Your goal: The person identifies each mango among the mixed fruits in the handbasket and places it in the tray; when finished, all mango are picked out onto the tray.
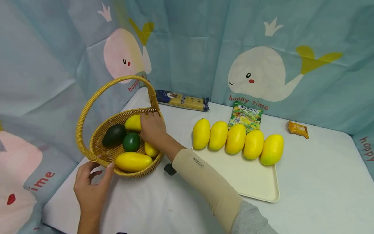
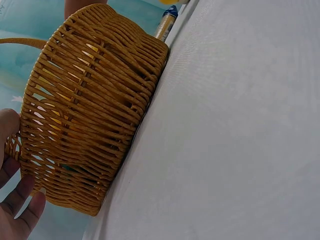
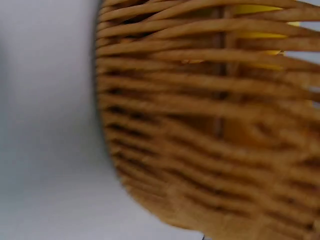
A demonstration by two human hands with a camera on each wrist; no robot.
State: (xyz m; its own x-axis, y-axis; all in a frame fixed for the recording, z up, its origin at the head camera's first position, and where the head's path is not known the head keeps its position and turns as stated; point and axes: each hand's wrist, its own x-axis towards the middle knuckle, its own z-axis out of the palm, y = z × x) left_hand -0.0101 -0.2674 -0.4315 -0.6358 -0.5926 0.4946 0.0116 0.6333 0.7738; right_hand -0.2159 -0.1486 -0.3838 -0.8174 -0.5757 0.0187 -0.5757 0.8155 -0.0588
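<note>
Perhaps the yellow mango (image 1: 133,123) in the basket (image 2: 95,115) rolls into the green fruit (image 1: 131,142) if the right hand (image 1: 153,127), whose grip I cannot tell, nudges it, or the basket tips should the left hand (image 1: 92,185) pinching it press down.

- Head view is evenly lit at moderate brightness; light is soft, small highlights are seen on the yellow fruits (image 1: 236,139).
- Only soft, faint shadows are cast on the tabletop (image 1: 321,182), mainly beside the basket (image 1: 128,174).
- Curtain (image 1: 181,55) is tinted yellowish in one upper-left patch.
- Wide-angle stretch is noticed toward head-view edges.
- Left wrist: weave is rendered fairly crisp, fine moiré is picked up on the tabletop.
- Right wrist: dim, weave badly blurred, tabletop shaded darker at far left.
</note>
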